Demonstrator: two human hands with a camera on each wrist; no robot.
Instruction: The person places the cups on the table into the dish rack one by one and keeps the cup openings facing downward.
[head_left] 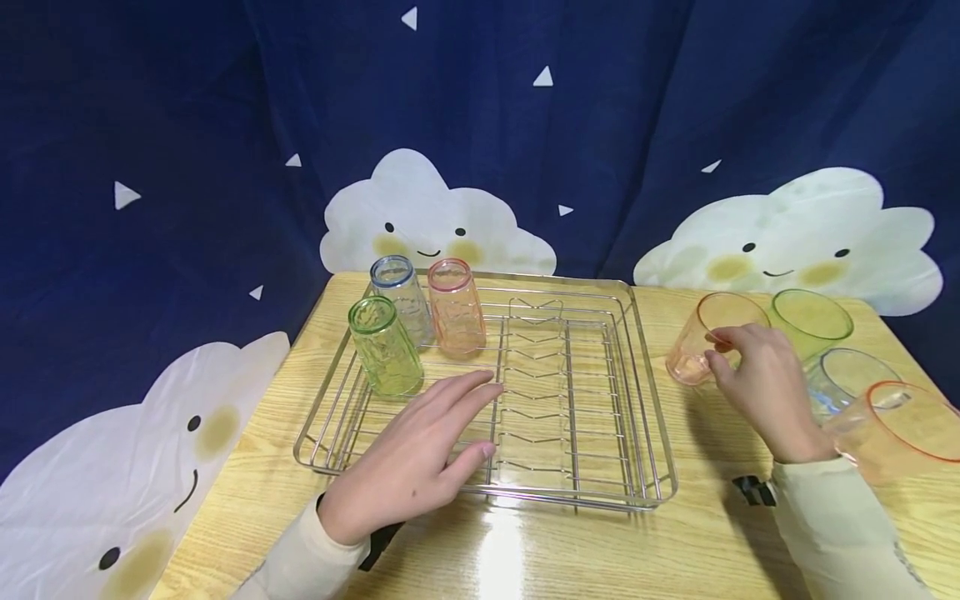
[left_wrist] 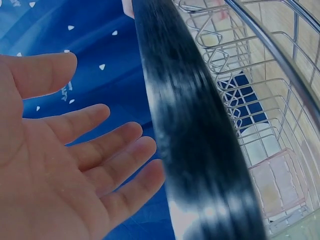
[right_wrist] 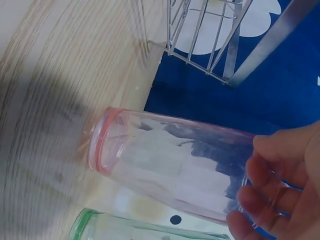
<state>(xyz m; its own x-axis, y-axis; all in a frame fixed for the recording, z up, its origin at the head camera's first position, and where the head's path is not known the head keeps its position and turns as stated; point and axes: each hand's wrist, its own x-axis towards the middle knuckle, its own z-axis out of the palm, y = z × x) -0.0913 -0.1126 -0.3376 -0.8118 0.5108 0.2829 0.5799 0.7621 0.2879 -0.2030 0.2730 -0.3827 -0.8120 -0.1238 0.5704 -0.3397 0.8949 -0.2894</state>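
Observation:
My right hand (head_left: 768,392) pinches the rim of an orange-pink drinking glass (head_left: 684,360), mouth up, right of the wire rack. In the right wrist view, its thumb and fingers hold the rim of that glass (right_wrist: 170,162). My left hand (head_left: 420,458) reaches over the front of the wire rack (head_left: 656,417) with fingers extended and nothing in them. Upside down at the rack's back left stand a green glass (head_left: 390,358), a blue-rimmed glass (head_left: 411,308) and a pink glass (head_left: 457,317).
Beside and behind my right hand stand a yellow-green glass (head_left: 810,321), a clear blue-rimmed glass (head_left: 855,375) and an orange-rimmed glass (head_left: 900,433), mouths up. All rest on a wooden table (head_left: 600,550). A dark blue curtain (head_left: 480,108) with cloud faces hangs behind.

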